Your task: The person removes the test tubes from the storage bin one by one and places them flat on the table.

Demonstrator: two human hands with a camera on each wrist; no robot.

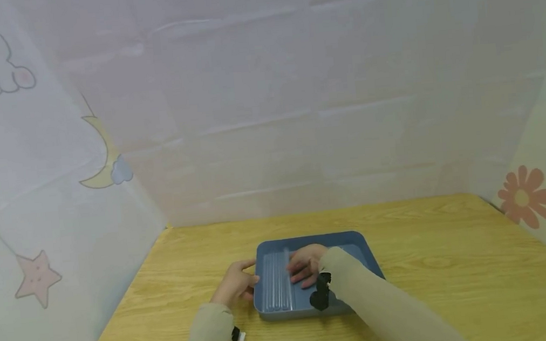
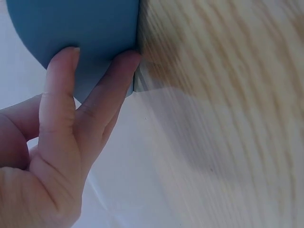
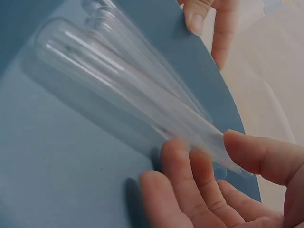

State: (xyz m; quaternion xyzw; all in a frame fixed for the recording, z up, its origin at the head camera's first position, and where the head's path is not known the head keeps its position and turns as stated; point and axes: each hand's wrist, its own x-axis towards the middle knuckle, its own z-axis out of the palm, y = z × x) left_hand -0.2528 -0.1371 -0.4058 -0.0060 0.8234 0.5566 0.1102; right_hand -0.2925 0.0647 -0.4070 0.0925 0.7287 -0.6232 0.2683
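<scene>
A blue rectangular tray [image 1: 314, 312] holds several clear test tubes [image 1: 273, 287], side by side along its left part. My left hand [image 1: 236, 283] holds the tray's left edge. In the left wrist view its fingers [image 2: 59, 90] lie against the outer wall, and the right wrist view shows the left thumb over the rim. My right hand [image 1: 307, 262] is inside the tray. It pinches one test tube [image 3: 114, 83] near its open end, between thumb and fingers. The tube's rounded end points away from the hand, beside the other tubes.
The tray stands on a yellow wood-grain table [image 1: 437, 270]. Behind it hangs a pale creased cloth [image 1: 268, 111], with printed cloth on both sides. Black straps [image 1: 320, 293] with small devices sit at the wrists.
</scene>
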